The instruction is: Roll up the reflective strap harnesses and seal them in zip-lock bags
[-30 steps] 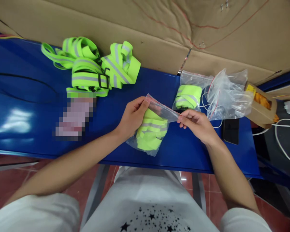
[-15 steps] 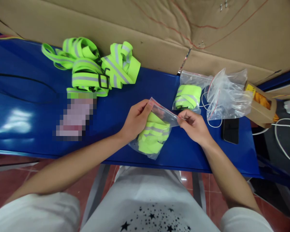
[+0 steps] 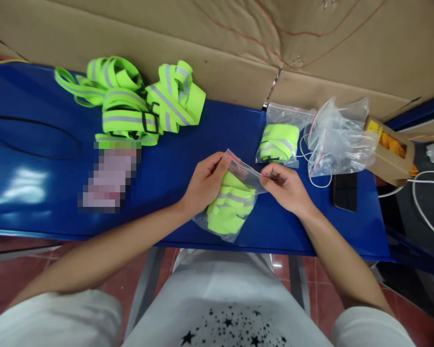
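A clear plastic bag (image 3: 231,236) with a red-edged top holds a folded yellow-green reflective strap (image 3: 228,212). My left hand (image 3: 208,180) pinches the top left corner of this bag. At the top's right end, my right hand (image 3: 284,185) grips the edge between thumb and fingers. The bag hangs tilted over the front part of the blue table (image 3: 173,168). Beyond my right hand lies another bagged strap (image 3: 279,142). Several loose yellow-green straps (image 3: 130,113) with grey stripes and black buckles are heaped at the back left.
Crumpled clear bags (image 3: 342,140) lie at the back right beside a cardboard box (image 3: 392,154). A dark phone (image 3: 345,192) rests near them, with white cables around. A blurred pinkish item (image 3: 110,178) is on the left. Brown board (image 3: 231,82) stands behind the table.
My right hand has shifted slightly left, closer to my left hand, and both still hold the bag's top edge. The whole view has moved a little.
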Tool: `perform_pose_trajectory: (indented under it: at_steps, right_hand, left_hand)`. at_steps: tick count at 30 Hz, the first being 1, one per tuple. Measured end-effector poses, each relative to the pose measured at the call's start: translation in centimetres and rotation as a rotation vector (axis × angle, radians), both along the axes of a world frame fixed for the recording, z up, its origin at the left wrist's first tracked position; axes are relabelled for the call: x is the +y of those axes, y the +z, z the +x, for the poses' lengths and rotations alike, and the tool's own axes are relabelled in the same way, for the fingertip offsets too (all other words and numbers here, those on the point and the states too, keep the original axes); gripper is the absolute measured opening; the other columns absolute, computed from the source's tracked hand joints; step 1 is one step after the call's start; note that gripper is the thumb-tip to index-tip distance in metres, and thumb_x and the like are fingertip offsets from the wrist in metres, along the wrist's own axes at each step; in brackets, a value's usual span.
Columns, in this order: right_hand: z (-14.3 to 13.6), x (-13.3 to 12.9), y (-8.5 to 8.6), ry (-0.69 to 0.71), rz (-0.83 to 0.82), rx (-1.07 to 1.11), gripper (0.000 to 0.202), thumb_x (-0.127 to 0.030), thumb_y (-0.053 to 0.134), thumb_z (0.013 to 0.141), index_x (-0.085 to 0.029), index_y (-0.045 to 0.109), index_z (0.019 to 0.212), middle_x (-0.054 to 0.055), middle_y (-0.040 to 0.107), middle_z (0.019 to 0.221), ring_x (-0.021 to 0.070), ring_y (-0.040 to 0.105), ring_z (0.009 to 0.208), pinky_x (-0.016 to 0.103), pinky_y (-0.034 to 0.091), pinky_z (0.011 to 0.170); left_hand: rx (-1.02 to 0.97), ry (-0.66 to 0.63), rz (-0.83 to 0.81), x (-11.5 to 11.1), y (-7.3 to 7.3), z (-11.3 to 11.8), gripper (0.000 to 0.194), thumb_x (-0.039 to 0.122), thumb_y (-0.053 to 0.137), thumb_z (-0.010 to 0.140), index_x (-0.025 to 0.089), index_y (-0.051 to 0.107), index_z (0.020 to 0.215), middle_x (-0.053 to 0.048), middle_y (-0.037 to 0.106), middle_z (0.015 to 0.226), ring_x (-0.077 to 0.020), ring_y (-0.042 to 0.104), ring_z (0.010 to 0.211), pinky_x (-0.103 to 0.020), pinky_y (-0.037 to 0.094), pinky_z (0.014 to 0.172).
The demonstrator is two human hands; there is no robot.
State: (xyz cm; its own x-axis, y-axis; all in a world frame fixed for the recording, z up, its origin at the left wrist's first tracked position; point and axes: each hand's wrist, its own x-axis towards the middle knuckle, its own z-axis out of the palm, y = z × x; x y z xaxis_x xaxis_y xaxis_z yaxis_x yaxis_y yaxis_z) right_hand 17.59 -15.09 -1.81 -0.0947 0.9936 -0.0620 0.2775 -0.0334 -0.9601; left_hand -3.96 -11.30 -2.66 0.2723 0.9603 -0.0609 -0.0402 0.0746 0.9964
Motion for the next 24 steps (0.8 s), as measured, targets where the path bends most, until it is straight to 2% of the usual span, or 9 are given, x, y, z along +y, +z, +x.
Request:
perform_pose_trajectory:
  at_steps: [6,13,18,22,24]
  right_hand:
    - [-0.12,-0.21,-0.08,0.045,-0.026,0.006,0.018,-0.033,0.068,0.087,-0.018,0.063,0.081,-0.003,0.056,0.072,0.009,0.049,0.063,0.024,0.036,0.058]
    - [-0.1,-0.28,0.14,0.09,-0.023,-0.017,0.011,-0.023,0.066,0.085,-0.018,0.059,0.078,-0.006,0.052,0.069,0.0075,0.045,0.062,0.024,0.033,0.058]
    - [-0.13,-0.46,0.15,0.099,-0.027,-0.005,0.02,-0.037,0.069,0.094,-0.018,0.066,0.089,-0.003,0.061,0.076,0.0088,0.05,0.064,0.024,0.037,0.06]
    - [-0.17,-0.64,0.26,0.082,-0.022,-0.017,0.026,-0.042,0.07,0.096,-0.018,0.065,0.086,-0.004,0.056,0.067,0.0079,0.044,0.057,0.024,0.032,0.053]
    - [-0.18,-0.7,0.29,0.099,-0.025,-0.042,0.026,-0.043,0.069,0.097,-0.019,0.066,0.09,-0.004,0.059,0.071,0.0082,0.047,0.059,0.024,0.035,0.055]
  left_hand:
    - [0.105,-0.026,0.073,-0.21,0.0,0.15,0.04,0.053,0.059,0.103,0.019,0.077,0.096,-0.003,0.075,0.088,-0.0145,0.065,0.076,-0.024,0.049,0.065]
    - [0.115,-0.091,0.076,-0.69,-0.26,0.57,0.041,0.053,0.056,0.104,0.018,0.076,0.097,-0.003,0.073,0.086,-0.0144,0.063,0.074,-0.025,0.047,0.065]
    - [0.106,-0.139,0.074,-0.85,-0.32,0.74,0.039,0.05,0.055,0.105,0.018,0.074,0.096,-0.002,0.069,0.081,-0.014,0.059,0.071,-0.025,0.045,0.063]
    - [0.106,-0.16,0.056,-0.93,-0.3,0.74,0.036,0.048,0.054,0.105,0.018,0.072,0.096,-0.002,0.07,0.085,-0.0133,0.06,0.071,-0.025,0.046,0.063]
    - [0.098,-0.164,0.018,-1.01,-0.32,0.75,0.034,0.05,0.056,0.104,0.018,0.069,0.098,-0.001,0.068,0.081,-0.0127,0.058,0.066,-0.024,0.044,0.059]
